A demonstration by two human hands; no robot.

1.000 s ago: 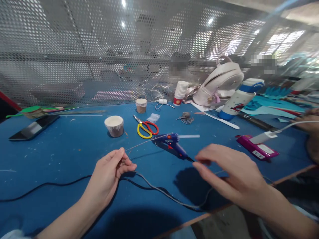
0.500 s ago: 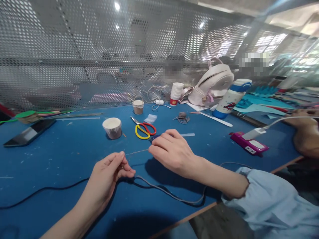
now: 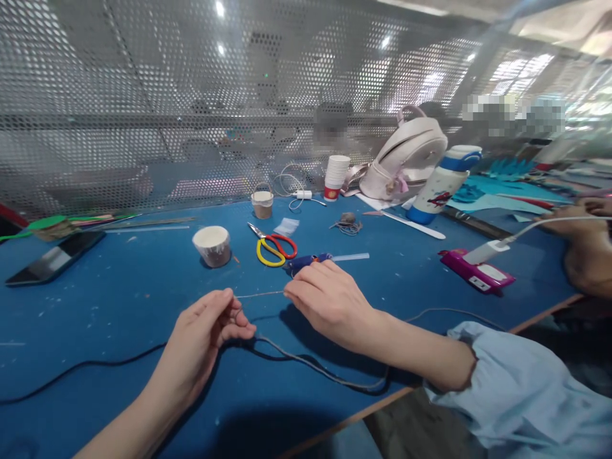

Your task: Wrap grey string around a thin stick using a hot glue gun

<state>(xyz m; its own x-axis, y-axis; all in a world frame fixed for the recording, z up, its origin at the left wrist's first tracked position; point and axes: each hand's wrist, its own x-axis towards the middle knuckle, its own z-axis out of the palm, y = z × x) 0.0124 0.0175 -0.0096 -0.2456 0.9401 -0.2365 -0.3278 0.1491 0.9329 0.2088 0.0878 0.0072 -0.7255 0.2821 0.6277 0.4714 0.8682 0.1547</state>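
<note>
Left hand (image 3: 210, 328) sits low on the near side of the blue worktop (image 3: 119, 287), palm turned inward. Its thumb and forefinger are pinched shut on the left end of a thin wire (image 3: 261, 294). Right hand (image 3: 329, 299) reaches in from the right, knuckles up, fingers curled down over the handle of the blue glue gun (image 3: 306, 261). Its fingertips are right at the wire's other end. Can't tell if it's actually gripping the gun, the back of the hand hides that. So the wire is stretched between the two hands, mid-worktop.

Count-wise:
- one glue gun
- one pair of scissors (image 3: 275, 245) just beyond it
- two small cups (image 3: 211, 244), the second farther back
- one stack of paper cups (image 3: 337, 173)
- one bottle (image 3: 442, 185) far right
- one black cable (image 3: 310, 370) trailing along the near edge below both hands
</note>
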